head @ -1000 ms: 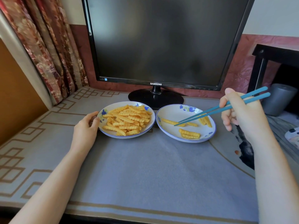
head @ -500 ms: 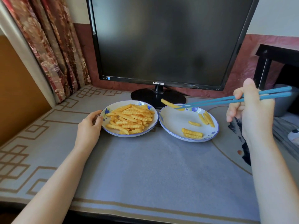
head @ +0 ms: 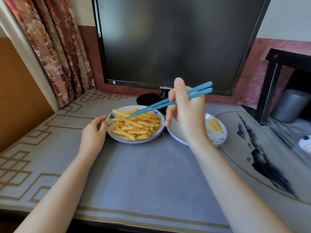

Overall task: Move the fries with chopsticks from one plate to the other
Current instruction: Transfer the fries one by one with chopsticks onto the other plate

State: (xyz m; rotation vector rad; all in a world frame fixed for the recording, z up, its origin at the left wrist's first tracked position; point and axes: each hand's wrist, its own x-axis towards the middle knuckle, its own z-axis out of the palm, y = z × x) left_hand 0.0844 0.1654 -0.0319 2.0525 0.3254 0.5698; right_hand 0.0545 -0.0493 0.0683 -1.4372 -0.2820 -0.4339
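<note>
Right hand (head: 186, 118) grips the pair of long blue plastic chopsticks (head: 158, 105) pen-style, tips reaching across over the left white blue-flowered ceramic plate (head: 134, 141), which is heaped with yellow crinkle-cut fries (head: 138, 126). A single yellow crinkle fry (head: 119, 113) sits at the tips and looks pinched, but may already rest on the heap, hard to tell. Left hand (head: 94, 132) curls its fingers on that plate's rim, likely steadying it. Right white blue-rimmed plate (head: 218, 140) just beside holds a few fries, partly hidden by the right hand. Black monitor (head: 168, 39) stands behind both
</note>
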